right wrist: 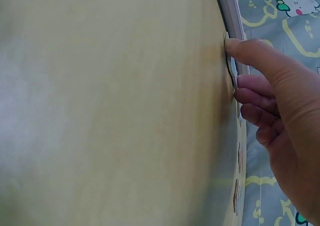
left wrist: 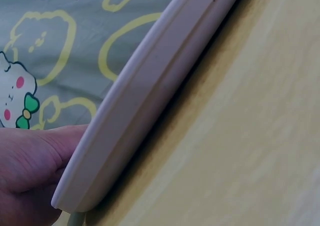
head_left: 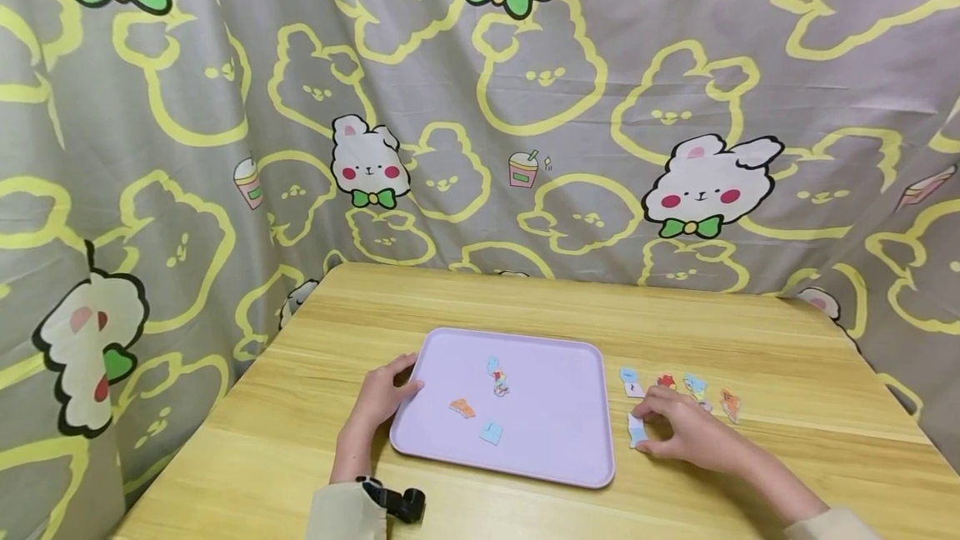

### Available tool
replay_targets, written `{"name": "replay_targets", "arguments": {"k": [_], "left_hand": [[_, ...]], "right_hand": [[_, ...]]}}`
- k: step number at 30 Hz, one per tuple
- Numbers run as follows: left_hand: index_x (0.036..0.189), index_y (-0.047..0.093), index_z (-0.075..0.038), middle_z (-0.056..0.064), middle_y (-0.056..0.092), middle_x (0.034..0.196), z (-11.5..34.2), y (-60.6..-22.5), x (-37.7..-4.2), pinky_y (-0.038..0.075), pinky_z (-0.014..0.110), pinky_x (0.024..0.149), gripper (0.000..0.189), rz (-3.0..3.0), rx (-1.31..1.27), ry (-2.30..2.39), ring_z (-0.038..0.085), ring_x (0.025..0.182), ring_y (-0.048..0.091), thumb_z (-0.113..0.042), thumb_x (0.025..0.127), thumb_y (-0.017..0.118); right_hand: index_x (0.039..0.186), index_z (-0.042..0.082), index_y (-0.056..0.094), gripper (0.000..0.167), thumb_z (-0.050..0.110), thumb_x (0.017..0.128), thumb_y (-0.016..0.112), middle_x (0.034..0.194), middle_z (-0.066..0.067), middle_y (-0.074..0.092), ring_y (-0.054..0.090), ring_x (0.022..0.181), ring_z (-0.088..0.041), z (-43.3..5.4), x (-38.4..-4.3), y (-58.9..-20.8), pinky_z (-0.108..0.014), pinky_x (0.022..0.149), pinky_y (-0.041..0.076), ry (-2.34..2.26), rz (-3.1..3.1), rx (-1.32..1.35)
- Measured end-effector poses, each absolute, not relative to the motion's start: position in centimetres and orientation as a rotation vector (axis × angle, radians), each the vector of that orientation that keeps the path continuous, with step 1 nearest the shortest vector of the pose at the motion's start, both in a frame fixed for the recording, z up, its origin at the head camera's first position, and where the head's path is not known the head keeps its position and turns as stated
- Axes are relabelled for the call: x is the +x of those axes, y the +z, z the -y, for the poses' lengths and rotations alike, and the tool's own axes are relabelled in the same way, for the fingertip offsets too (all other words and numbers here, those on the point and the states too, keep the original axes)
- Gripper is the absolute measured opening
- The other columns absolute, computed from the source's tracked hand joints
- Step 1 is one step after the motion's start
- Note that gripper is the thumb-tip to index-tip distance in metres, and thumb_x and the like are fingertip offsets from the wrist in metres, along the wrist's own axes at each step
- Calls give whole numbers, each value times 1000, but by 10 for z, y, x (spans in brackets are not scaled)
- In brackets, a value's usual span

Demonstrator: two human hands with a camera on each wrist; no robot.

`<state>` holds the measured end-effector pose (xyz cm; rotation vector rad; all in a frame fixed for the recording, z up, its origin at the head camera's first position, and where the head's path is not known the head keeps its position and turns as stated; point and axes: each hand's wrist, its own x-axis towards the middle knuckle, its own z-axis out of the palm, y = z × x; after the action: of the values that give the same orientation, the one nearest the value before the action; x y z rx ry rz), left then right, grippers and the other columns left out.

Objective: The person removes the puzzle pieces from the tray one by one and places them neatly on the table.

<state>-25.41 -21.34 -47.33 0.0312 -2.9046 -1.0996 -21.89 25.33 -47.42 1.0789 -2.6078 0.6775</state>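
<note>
A lilac tray [head_left: 555, 407] lies on the table, and my left hand [head_left: 381, 397] holds its left rim with the thumb over the edge. The tray's side wall [left wrist: 135, 96] fills the middle of the left wrist view. Just right of the tray, my right hand [head_left: 686, 430] pinches a flat white-and-blue puzzle piece [head_left: 637, 432] between thumb and fingers. Seen edge-on in the right wrist view, that piece [right wrist: 229, 63] is at the fingertips. On the tray are an orange piece [head_left: 462, 408], a light blue piece [head_left: 491, 432] and a small multicoloured cluster [head_left: 498, 378].
Beyond my right hand lie a blue-and-white piece [head_left: 632, 382], a red piece [head_left: 666, 382] partly hidden by the hand, a blue-and-yellow piece [head_left: 694, 386] and an orange-brown piece [head_left: 731, 405]. A patterned curtain [head_left: 465, 190] surrounds the wooden table [head_left: 285, 423].
</note>
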Motion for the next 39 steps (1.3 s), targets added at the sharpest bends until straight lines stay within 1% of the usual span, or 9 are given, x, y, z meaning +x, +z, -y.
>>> {"name": "replay_targets", "arguments": {"k": [6, 11, 14, 19, 25, 29, 35, 39], "left_hand": [[139, 55, -6, 23, 49, 146, 213, -473, -254, 36, 54, 116, 50, 2899, 35, -1101, 41, 140, 41, -15, 91, 68], [138, 56, -6, 23, 50, 145, 213, -472, -253, 36, 54, 116, 50, 2904, 30, -1092, 42, 139, 42, -15, 91, 69], [138, 56, -5, 23, 50, 145, 213, -471, -252, 36, 54, 116, 50, 2901, 29, -1089, 42, 139, 42, -15, 91, 69], [138, 56, -6, 23, 50, 146, 213, -470, -252, 36, 54, 116, 50, 2901, 39, -1094, 41, 139, 42, -15, 91, 69], [138, 56, -6, 22, 51, 145, 212, -470, -252, 36, 53, 116, 50, 2897, 48, -1113, 40, 140, 42, -14, 90, 69], [137, 57, -6, 22, 51, 144, 211, -471, -253, 36, 53, 116, 50, 2896, 52, -1104, 40, 139, 42, -14, 90, 70], [138, 56, -6, 21, 51, 145, 212, -471, -253, 36, 53, 116, 50, 2894, 52, -1113, 40, 140, 42, -15, 91, 69], [138, 56, -6, 21, 51, 145, 211, -471, -253, 36, 53, 116, 50, 2890, 44, -1113, 40, 140, 42, -15, 90, 69]], "right_hand": [[100, 10, 73, 34, 34, 77, 82, 91, 15, 56, 49, 84, 6, -254, -218, -470, -22, 71, 53, 649, 2656, 1070], [105, 6, 73, 41, 36, 78, 81, 93, 11, 58, 49, 85, 5, -253, -218, -469, -22, 71, 52, 694, 2646, 1067], [106, 5, 73, 42, 35, 78, 81, 94, 8, 60, 50, 84, 3, -246, -220, -468, -21, 69, 52, 739, 2611, 1067], [106, 2, 73, 40, 28, 77, 82, 89, 6, 60, 51, 78, -2, -226, -225, -467, -17, 63, 48, 807, 2513, 1152], [107, 2, 72, 38, 26, 78, 82, 94, 1, 63, 52, 79, -6, -201, -230, -464, -17, 65, 48, 854, 2510, 1238], [106, 2, 72, 36, 23, 78, 82, 93, 0, 62, 51, 78, -8, -187, -233, -464, -16, 65, 46, 891, 2521, 1257], [107, 3, 73, 38, 25, 77, 82, 92, 1, 61, 51, 79, -7, -162, -239, -466, -17, 66, 48, 897, 2524, 1304], [108, 3, 72, 39, 28, 79, 81, 93, 0, 61, 49, 79, -7, -143, -241, -466, -15, 68, 46, 894, 2537, 1354]]}}
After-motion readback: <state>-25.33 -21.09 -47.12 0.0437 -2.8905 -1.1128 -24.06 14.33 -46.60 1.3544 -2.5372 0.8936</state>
